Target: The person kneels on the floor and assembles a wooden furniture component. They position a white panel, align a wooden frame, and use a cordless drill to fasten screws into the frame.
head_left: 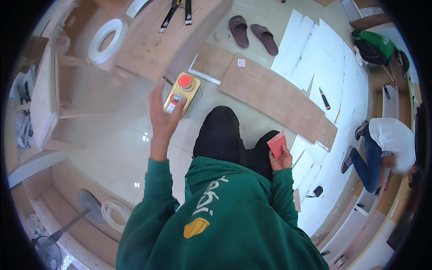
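Note:
My left hand (163,118) is at the near end of a gold rectangular metal can (191,92) with a round red cap. Its fingers are stretched out along the can's left side, and the thumb lies over the near part of its top; whether they press on it is hard to see. The can stands upright on the glossy tiled floor. In front of my right thigh, my right hand (281,158) is closed on a folded piece of red sandpaper (277,142), pinched at its lower edge.
Ahead lie a long brown board (270,99), brown slippers (239,31) and white sheets (333,58) with a utility knife (324,99). White edging coil (108,40) rests on a wooden surface. Two people work at right, one in white (391,139), one in green (377,45).

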A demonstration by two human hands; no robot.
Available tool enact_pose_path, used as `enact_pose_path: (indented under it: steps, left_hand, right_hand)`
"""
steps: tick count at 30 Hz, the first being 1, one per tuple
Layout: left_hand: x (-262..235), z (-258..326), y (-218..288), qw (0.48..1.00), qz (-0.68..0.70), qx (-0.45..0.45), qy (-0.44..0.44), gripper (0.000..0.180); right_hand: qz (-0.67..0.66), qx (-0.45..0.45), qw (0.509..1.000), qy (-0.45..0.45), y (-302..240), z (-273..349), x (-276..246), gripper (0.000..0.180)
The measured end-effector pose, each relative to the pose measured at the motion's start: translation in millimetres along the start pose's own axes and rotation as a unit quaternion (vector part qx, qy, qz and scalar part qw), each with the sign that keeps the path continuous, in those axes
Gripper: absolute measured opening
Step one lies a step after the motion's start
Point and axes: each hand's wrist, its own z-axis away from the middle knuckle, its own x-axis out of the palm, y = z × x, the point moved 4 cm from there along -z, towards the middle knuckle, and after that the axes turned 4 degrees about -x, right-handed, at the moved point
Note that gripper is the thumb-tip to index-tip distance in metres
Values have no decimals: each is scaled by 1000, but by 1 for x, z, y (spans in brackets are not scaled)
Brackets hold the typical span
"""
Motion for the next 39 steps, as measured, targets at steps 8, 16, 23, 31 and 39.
enact_pose_path:
  steps: [8,16,23,31,39]
  left_hand:
    - [70,-58,6,974,-70,92,-197,61]
    - [71,55,-3,976,-34,-55,-208,36]
    - [86,120,-33,940,-101,-62,-319,35]
    - [79,131,-64,921,-102,-124,-355,33]
    - [81,105,-14,906,-199,128,-350,35]
  right_hand:
    - [-102,-70,987,-107,-18,25,9,46]
    - [-218,-211,953,-10,-64,74,-85,49]
    - [27,-179,900,396,56,123,-394,41]
    - [345,168,688,616,177,245,-362,63]
    - [372,287,699,539,204,239,-377,60]
